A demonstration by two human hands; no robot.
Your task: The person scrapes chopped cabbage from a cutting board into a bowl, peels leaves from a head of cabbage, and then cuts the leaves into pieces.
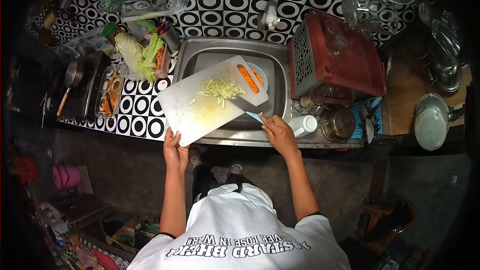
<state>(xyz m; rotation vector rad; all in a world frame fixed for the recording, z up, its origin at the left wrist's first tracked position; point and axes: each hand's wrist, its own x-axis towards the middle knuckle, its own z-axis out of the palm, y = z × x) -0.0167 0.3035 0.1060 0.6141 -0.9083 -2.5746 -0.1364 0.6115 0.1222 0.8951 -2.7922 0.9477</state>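
A white cutting board (185, 100) is held tilted over the metal sink (200, 47), with my left hand (176, 151) closed on its lower left corner. Shredded pale green cabbage (220, 89) lies on the board's middle. My right hand (280, 135) grips the light blue handle of a knife (254, 116), whose blade rests beside the cabbage. Under the board's far right end, a white bowl (264, 81) with orange carrot pieces (257, 76) is partly hidden; more carrot shows through the board's handle slot.
A plastic container (162, 70) of leafy vegetables stands left of the sink. Right of it are a red rack (305, 65), a white mug (303, 126) and a metal pot (337, 122). A strainer (73, 75) lies far left, near a tray of small items (108, 92).
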